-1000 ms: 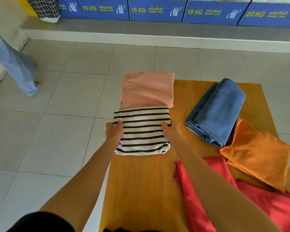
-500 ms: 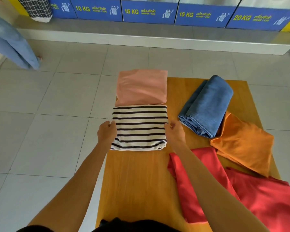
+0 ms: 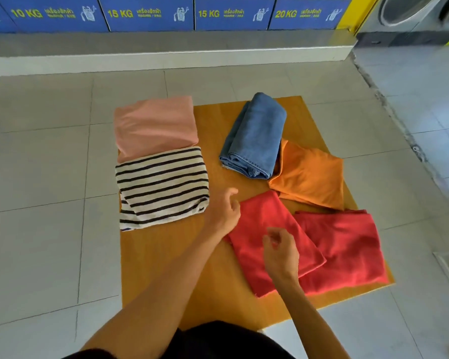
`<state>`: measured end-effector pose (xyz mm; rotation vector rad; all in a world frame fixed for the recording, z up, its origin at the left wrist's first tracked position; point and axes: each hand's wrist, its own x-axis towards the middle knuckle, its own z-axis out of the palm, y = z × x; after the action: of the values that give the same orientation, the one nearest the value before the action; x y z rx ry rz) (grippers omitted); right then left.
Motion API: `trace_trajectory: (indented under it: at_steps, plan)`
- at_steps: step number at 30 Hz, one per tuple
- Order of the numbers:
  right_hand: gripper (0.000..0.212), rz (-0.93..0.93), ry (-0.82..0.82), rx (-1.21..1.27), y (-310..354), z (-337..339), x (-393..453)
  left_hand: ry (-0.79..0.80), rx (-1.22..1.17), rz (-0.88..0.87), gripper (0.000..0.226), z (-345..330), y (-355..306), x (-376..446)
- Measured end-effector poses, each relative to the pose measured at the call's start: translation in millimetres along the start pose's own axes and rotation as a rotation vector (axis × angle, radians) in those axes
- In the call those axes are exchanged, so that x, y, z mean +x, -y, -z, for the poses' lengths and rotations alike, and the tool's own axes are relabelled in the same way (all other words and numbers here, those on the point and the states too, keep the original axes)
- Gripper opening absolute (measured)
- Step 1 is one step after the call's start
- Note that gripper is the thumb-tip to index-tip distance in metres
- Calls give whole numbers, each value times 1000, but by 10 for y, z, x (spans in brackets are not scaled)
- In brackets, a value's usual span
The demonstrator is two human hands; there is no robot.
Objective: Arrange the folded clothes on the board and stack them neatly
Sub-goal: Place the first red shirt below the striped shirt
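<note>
A wooden board [image 3: 163,257] lies on the tiled floor. At its left edge sits a folded black-and-white striped shirt [image 3: 162,186], with a folded pink garment [image 3: 154,125] just behind it. Folded blue jeans [image 3: 254,136] lie at the back middle, an orange cloth [image 3: 311,174] to their right. Two red cloths fill the front right: the nearer one [image 3: 265,221] and a larger one [image 3: 347,244]. My left hand [image 3: 224,212] hovers at the nearer red cloth's left corner, fingers loosely apart. Over that same cloth my right hand [image 3: 280,251] holds nothing.
Blue washer panels [image 3: 151,12] marked 10, 15 and 20 KG line a raised step [image 3: 166,60] at the back. A steel machine [image 3: 412,14] stands at the far right. Grey floor tiles [image 3: 36,229] surround the board.
Both hands have let go of the striped shirt and moved right, over the nearer red cloth. The view has swung right; the person in light blue trousers is out of frame.
</note>
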<state>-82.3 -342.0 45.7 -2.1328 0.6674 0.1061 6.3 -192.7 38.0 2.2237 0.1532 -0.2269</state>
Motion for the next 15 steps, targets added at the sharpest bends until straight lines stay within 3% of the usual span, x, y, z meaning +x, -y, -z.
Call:
trace_trajectory:
  at_steps: [3,5,6,11,15]
  plan:
    - [11,-66,-203,-23,-327,219,-113,146,186,51,59,-301,-60,-1]
    - [6,-161,-273,-17,-476,340,-185,135,333,81,72,-362,-8,-89]
    - [13,-226,-274,-12,-540,372,-219,118,368,97,75,-348,38,-151]
    - [63,-472,-78,-16,-656,345,-289,290,205,273,66,-80,381,-508]
    - [83,-499,180,107,-592,243,-204,287,-66,411,64,184,684,-881]
